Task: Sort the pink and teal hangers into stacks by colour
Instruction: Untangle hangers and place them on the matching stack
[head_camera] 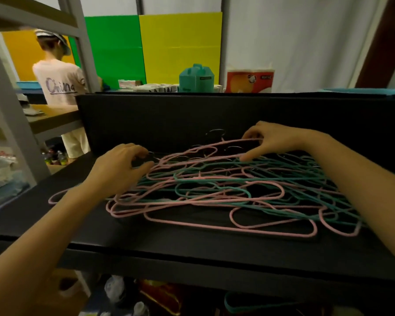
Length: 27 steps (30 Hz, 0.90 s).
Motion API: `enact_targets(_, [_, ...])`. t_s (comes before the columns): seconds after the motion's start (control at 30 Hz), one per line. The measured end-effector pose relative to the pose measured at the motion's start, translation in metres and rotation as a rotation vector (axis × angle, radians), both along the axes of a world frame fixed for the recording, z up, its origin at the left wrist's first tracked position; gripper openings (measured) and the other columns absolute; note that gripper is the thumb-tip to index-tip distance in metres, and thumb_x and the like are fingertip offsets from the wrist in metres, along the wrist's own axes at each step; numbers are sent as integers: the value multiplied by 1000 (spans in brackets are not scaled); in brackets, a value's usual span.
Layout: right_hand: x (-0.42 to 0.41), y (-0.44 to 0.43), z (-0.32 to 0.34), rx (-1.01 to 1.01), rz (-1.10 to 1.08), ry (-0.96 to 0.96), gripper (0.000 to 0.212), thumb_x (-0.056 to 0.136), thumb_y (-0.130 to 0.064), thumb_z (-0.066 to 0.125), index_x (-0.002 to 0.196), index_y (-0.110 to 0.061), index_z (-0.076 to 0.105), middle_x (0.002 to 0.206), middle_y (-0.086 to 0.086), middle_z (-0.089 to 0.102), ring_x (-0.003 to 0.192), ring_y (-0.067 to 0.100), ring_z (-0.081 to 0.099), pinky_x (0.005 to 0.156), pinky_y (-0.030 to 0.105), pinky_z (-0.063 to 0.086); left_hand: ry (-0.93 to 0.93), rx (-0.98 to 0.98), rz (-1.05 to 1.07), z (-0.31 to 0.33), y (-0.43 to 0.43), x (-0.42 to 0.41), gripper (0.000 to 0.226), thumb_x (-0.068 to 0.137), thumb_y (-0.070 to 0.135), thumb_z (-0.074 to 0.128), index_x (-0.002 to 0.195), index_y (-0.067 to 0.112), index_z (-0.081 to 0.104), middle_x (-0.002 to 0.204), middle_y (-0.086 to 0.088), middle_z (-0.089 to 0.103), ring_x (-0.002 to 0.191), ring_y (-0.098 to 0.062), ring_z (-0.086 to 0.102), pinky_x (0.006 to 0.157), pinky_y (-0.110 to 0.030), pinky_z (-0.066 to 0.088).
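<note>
A tangled pile of pink hangers and teal hangers lies mixed on a black table. Their dark hooks point toward the back. My left hand rests on the pile's left rear corner, fingers pinched around a dark hook of a pink hanger. My right hand is at the rear right of the pile, fingers curled over the top bar of a pink hanger that stands slightly raised above the others.
A black upright panel walls the table's back. A grey shelf frame stands at left, with a person behind it. A teal jug and a tissue pack sit beyond the panel. A teal hanger lies below the table.
</note>
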State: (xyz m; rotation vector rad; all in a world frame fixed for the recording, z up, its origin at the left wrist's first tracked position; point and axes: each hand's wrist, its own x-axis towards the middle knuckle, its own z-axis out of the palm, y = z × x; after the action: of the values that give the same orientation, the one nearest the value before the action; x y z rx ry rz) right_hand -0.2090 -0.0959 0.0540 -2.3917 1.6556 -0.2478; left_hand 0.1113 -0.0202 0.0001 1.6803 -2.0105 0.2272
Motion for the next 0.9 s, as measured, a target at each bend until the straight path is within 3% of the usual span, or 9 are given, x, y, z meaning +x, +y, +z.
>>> enact_targets(0.13, [-24,19,15,-95,-115,-88,83,54,-68,66,124,-26,51,114,-5,45,100,12,46,82,27,37,47,57,-75,2,-12,-6,43,85,40,56,121,17,55,114,-2,59,98,-14,55,85,-34,49])
enact_targets(0.27, [-54,45,23,-144,-205,-187,105,31,-87,62,118,-30,51,110,-10,50,90,5,49,80,29,40,120,171,-213,4,-26,-31,54,78,48,59,122,17,55,118,-2,58,101,-14,56,89,-37,50])
enact_targets(0.4, [-82,68,21,-189,-300,-242,81,52,-67,68,120,-27,52,105,-8,52,88,8,50,78,27,39,73,278,-324,5,-33,-68,82,63,69,57,129,20,50,126,2,53,111,-14,51,95,-35,47])
enact_targets(0.47, [-94,80,17,-210,-364,-237,75,55,-61,70,119,-27,52,96,-15,52,83,4,49,68,22,39,-9,324,-359,3,-36,-85,93,57,76,53,132,23,46,131,2,49,116,-15,47,98,-35,43])
enact_targets(0.57, [-109,98,9,-212,-457,-244,79,52,-65,72,119,-27,52,91,-19,48,81,3,49,62,18,36,-78,343,-422,-1,-39,-101,89,64,70,58,136,21,42,138,0,42,125,-17,38,103,-33,35])
enact_targets(0.67, [-119,117,3,-217,-508,-266,93,35,-81,67,113,-33,51,91,-17,50,81,4,50,61,19,37,-83,375,-456,-2,-42,-106,86,67,65,61,137,19,41,139,-2,38,129,-21,30,107,-37,31])
enact_targets(0.83, [-120,137,-7,-222,-554,-285,107,16,-89,58,107,-34,51,89,-14,52,80,5,52,59,20,37,-38,338,-484,-3,-42,-106,83,69,60,63,136,16,42,133,-4,41,126,-21,32,105,-36,31])
enact_targets(0.9, [-120,146,-10,-238,-565,-295,101,28,-85,64,112,-30,53,90,-11,53,81,7,53,60,21,38,-25,268,-491,-2,-41,-105,83,67,61,64,134,16,44,131,-4,44,122,-19,36,103,-35,34])
